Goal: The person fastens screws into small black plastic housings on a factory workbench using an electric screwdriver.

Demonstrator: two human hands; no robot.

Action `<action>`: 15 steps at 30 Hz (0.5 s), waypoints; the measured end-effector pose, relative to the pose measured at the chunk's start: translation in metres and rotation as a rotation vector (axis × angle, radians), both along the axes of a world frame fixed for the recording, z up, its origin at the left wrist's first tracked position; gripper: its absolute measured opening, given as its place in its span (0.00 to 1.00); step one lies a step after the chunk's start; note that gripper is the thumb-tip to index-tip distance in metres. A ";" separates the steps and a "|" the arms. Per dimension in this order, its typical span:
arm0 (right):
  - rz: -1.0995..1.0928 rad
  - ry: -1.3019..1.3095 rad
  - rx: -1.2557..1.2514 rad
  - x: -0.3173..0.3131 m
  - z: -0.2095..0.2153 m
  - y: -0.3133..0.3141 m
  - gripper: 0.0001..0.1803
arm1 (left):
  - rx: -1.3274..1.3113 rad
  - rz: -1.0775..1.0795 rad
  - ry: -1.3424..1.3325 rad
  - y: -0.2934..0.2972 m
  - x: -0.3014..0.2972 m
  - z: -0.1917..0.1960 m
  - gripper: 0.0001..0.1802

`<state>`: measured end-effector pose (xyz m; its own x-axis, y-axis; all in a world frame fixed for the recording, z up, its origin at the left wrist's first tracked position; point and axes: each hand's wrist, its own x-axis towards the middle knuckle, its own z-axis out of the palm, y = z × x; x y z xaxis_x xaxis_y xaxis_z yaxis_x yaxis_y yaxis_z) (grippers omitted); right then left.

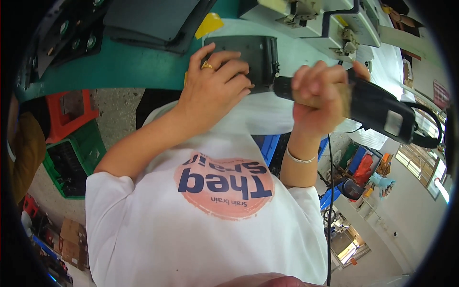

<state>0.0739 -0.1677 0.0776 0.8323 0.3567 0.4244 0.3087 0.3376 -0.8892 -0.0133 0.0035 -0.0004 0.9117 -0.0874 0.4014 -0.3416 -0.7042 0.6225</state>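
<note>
L hand [217, 79]: back up, fingers apart and slightly bent, laid across the black panel [260, 52]; I note no pinch, fingertips on or just over the surface. Exact contact of thumb: cannot tell. Gold ring [207, 65] on one finger.

R hand [325, 93]: closed in a fist round the black power tool [382, 110]; hand blurred, so exact finger positions n/c. Silver bracelet [300, 160] on that wrist. Tool lies approx. level, nose toward L hand, rear end out to the right of my R hand w/ a black cord [432, 139] looping off it. Nose is at the panel's R edge, close by the dark strip [274, 56] there; touching or just short, cannot tell.

Panel loc.: under and just beyond my L hand, betw. it and the tool nose, on a pale sheet [267, 112] that runs down toward my lap, below both hands.

Surroundings: yellow piece [209, 25] just beyond L fingers. Stack of dark plates [148, 21] fwd-left of L hand; black parts w/ shiny round fittings [91, 42] farther left, all on the green worktop [138, 71]. Light-coloured machines [291, 14] beyond R hand. Well left of L hand, at floor level: red stool [71, 117], green crate [95, 143] w/ dark contents; co-worker's brown sleeve [29, 153] next to these.
</note>
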 end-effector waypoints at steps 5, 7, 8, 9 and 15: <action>-0.117 -0.153 0.347 0.048 0.033 -0.013 0.10 | -0.016 -0.077 0.045 -0.001 0.005 0.004 0.07; -0.102 -0.147 0.328 0.060 0.041 -0.008 0.08 | -0.018 -0.128 0.039 0.000 0.013 0.003 0.07; -0.088 -0.133 0.302 0.065 0.046 -0.005 0.09 | -0.026 -0.178 0.041 0.000 0.016 0.003 0.07; -0.101 -0.191 0.296 0.073 0.045 -0.001 0.09 | -0.022 -0.189 0.036 -0.001 0.019 0.003 0.07; -0.038 -0.202 0.199 0.104 0.024 0.005 0.11 | -0.091 -0.200 0.062 0.001 0.019 0.000 0.08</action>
